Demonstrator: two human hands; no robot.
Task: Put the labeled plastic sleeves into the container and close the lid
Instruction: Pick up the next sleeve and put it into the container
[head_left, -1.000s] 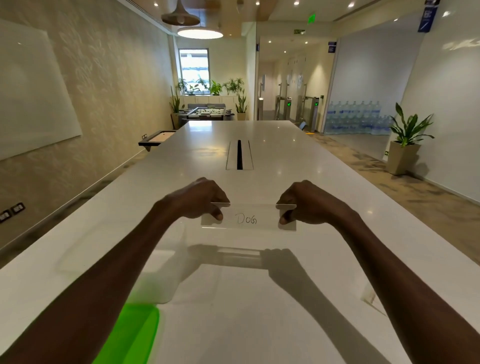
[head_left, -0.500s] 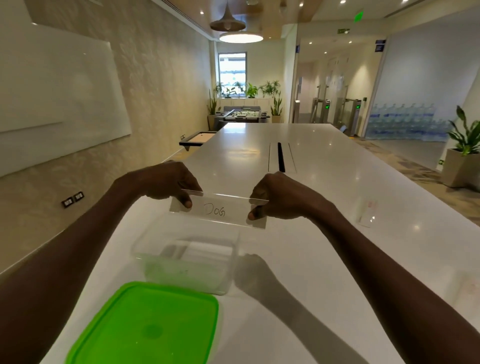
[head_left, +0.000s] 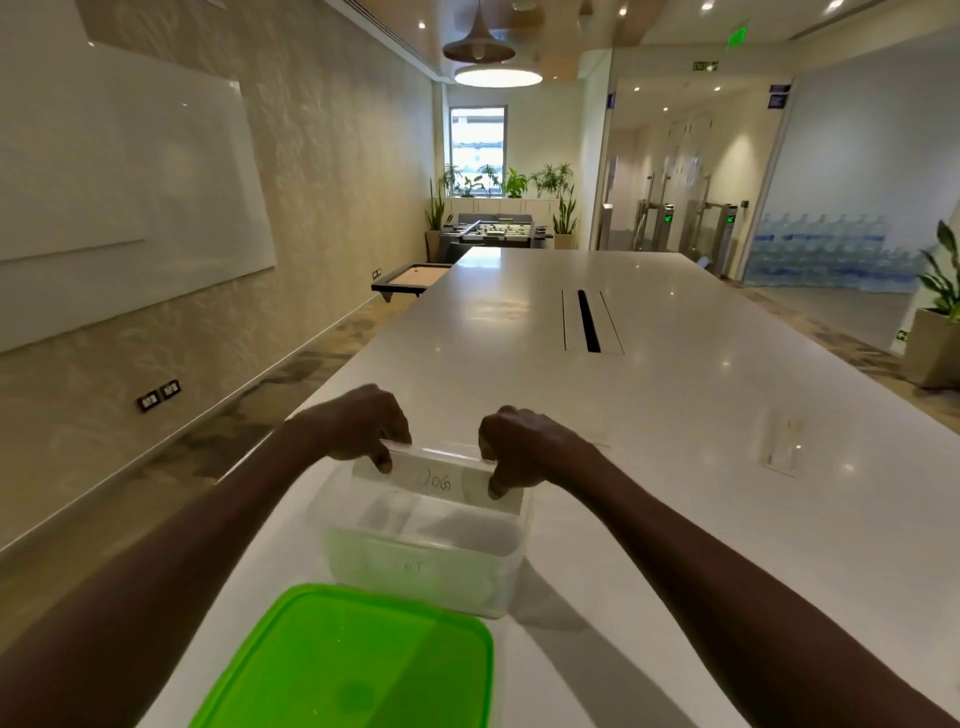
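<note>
A: Where's the clear plastic sleeve labelled "Dog" (head_left: 439, 480)?

B: Over the far rim of the clear rectangular container (head_left: 423, 545), left hand (head_left: 358, 423) and right hand (head_left: 522, 449) each pinching an end.

A: Risk?

B: It looks wide; held level, it could catch on the rim. The green lid (head_left: 353, 660) waits on the white counter (head_left: 675, 415).

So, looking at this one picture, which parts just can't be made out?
- Head view: the green lid is cut off by the bottom edge.
- The writing low in the clear container is too faint to read.
- The fingers of the left hand and right hand behind the DOG sleeve are hidden.
- The far sleeve on the table is blurred.
</note>
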